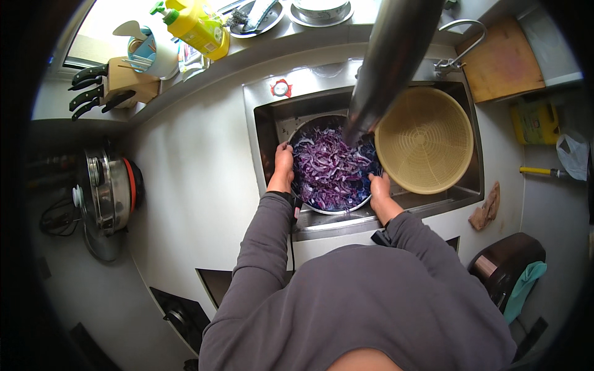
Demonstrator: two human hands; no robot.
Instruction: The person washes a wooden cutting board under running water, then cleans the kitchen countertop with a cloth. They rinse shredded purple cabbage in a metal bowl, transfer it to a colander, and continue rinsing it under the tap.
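Both of my hands grip a round metal basin in the left part of a stainless-steel sink. My left hand is on the basin's left rim, and my right hand holds its lower right rim. Shredded purple cabbage fills the basin, with dark bluish liquid showing at the right side. A tan plastic colander stands in the sink to the right, close beside the basin. A dark metallic tube, likely the faucet, hangs over the basin's upper right and hides part of it.
Behind on the left stand a knife block, a utensil holder and a yellow pump bottle. A wooden cutting board leans at the back right. A brown cloth lies right of the sink. A steamer-like pot is far left.
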